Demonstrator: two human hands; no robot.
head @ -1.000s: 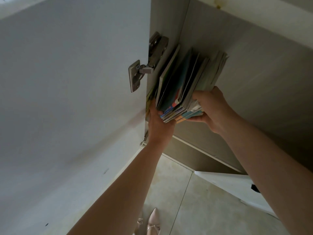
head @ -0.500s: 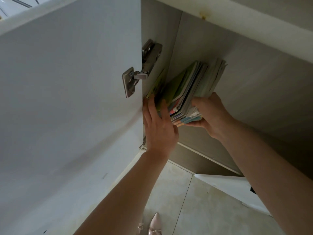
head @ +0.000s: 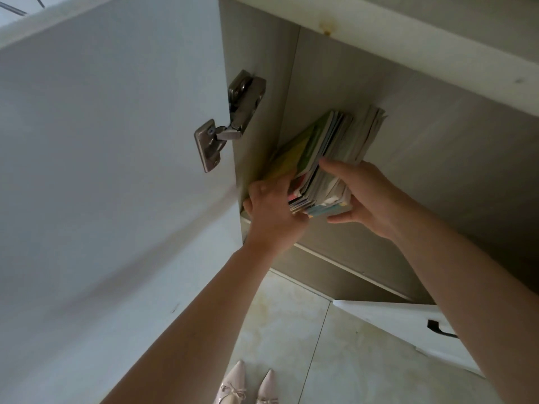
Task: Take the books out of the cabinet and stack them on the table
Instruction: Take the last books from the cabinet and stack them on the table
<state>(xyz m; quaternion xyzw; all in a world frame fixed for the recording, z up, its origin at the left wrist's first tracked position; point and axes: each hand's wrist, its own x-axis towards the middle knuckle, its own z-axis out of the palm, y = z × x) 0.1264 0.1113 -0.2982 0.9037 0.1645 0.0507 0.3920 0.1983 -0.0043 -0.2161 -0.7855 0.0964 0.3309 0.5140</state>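
Note:
A bundle of thin colourful books (head: pixel 329 158) stands on edge inside the open cabinet (head: pixel 408 135), leaning against its left wall. My right hand (head: pixel 361 196) grips the bundle from the right, thumb over the top covers and fingers under the spines. My left hand (head: pixel 271 208) presses flat on the left side of the bundle, over a yellow-green cover, near the cabinet's front edge. The table is out of view.
The open white cabinet door (head: pixel 110 170) fills the left, hung on a metal hinge (head: pixel 230 121). A second white door with a dark handle (head: pixel 437 328) stands open at the lower right. Below lie a pale tiled floor (head: pixel 291 330) and two pointed shoes (head: pixel 248 386).
My left hand has slid from under the bundle to its left face. The books have tilted further left and closed together; my right hand keeps its hold.

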